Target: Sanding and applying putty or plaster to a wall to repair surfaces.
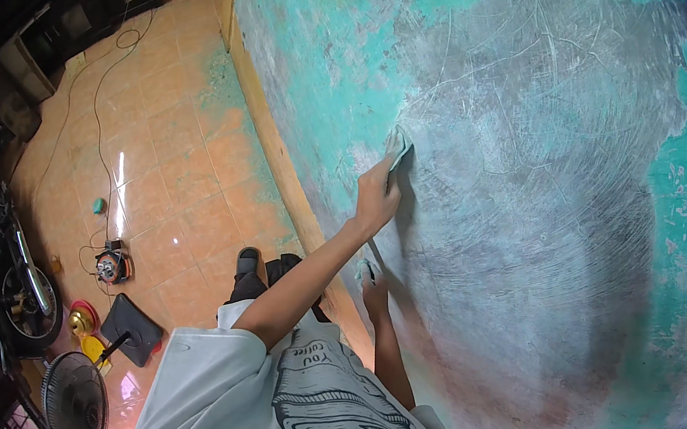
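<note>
I face a large wall (pixel 531 190) of flaking turquoise paint, its middle scraped down to grey with curved scratch marks. My left hand (pixel 376 197) reaches up across my body and presses a small pale sanding pad (pixel 398 146) flat against the wall. Lower down and close to the wall, my right hand (pixel 371 285) grips what looks like a thin-bladed scraper (pixel 370 261), dusted green; its exact kind is hard to tell. My white printed t-shirt (pixel 238 402) fills the lower edge.
A wooden skirting strip (pixel 268 137) runs along the wall's foot. On the orange tiled floor (pixel 172 167) are a cable reel (pixel 112 267) with a trailing cord, a standing fan (pixel 76 404), a black flat base (pixel 131 327), and a parked motorbike (pixel 10 284). My dark sandal (pixel 247 262) shows below.
</note>
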Action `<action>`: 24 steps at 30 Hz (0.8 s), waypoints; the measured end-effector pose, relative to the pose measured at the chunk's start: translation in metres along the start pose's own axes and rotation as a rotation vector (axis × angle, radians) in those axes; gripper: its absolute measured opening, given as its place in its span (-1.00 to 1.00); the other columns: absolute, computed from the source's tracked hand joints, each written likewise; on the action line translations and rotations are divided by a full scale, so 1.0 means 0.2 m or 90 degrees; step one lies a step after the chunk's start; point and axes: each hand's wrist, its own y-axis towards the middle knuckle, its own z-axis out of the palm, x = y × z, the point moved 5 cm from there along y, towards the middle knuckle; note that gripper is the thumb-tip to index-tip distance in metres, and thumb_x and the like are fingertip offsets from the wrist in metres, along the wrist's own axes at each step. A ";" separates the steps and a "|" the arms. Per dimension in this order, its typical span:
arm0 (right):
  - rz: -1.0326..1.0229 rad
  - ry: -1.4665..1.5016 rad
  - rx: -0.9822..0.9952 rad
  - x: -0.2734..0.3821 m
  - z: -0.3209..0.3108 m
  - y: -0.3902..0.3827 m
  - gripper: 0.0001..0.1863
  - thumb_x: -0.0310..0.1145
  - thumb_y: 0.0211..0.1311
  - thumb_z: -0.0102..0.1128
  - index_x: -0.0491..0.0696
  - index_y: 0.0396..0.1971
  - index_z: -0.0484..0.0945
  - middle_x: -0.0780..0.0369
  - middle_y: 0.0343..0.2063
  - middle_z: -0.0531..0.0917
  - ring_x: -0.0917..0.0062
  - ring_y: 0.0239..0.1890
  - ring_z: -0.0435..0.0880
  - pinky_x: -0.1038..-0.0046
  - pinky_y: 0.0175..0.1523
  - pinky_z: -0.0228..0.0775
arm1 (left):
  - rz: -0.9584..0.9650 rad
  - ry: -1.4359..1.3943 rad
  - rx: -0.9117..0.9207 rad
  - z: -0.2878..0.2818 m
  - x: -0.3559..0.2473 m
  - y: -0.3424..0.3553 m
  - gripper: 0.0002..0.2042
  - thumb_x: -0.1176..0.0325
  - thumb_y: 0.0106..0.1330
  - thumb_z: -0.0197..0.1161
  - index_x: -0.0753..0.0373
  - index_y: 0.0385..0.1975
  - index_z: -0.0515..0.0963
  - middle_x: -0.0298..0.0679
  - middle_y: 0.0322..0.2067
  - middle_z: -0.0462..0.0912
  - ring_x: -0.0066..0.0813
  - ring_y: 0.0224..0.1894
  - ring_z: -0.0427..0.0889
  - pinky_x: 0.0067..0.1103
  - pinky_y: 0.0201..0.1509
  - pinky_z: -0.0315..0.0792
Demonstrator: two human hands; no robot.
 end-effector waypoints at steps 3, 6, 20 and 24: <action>0.011 0.046 0.019 -0.06 0.01 0.01 -0.64 -0.19 0.49 -0.03 -0.24 -0.22 0.54 0.28 -0.57 0.47 0.60 -0.50 0.38 0.46 -0.33 0.30 | 0.148 -0.048 -0.093 0.01 -0.17 0.10 -0.48 0.70 0.08 0.06 0.34 0.13 0.48 0.24 -0.23 0.59 0.20 -0.19 0.61 -0.26 -0.11 0.49; 0.034 0.081 0.004 -0.02 0.00 0.00 -0.65 -0.20 0.49 -0.02 -0.22 -0.23 0.54 0.30 -0.56 0.46 0.63 -0.50 0.37 0.49 -0.35 0.28 | 0.156 -0.041 -0.069 -0.02 -0.32 0.18 -0.47 0.71 0.09 0.04 0.33 0.15 0.48 0.25 -0.22 0.59 0.21 -0.19 0.61 -0.25 -0.11 0.49; 0.040 0.106 0.030 0.01 0.06 0.03 -0.62 -0.18 0.51 -0.05 -0.22 -0.11 0.54 0.32 -0.53 0.45 0.63 -0.46 0.37 0.51 -0.31 0.29 | 0.174 -0.033 -0.049 0.00 -0.28 0.14 -0.42 0.68 0.00 0.07 0.35 0.16 0.46 0.22 -0.15 0.60 0.23 -0.10 0.59 -0.25 -0.01 0.49; 0.034 0.060 0.029 -0.03 0.04 0.01 -0.61 -0.17 0.51 -0.05 -0.24 -0.11 0.54 0.32 -0.51 0.49 0.62 -0.45 0.38 0.50 -0.31 0.29 | 0.100 0.018 -0.012 -0.03 -0.01 0.01 -0.43 0.72 0.05 0.03 0.34 0.18 0.45 0.19 -0.15 0.61 0.21 -0.11 0.61 -0.27 -0.02 0.50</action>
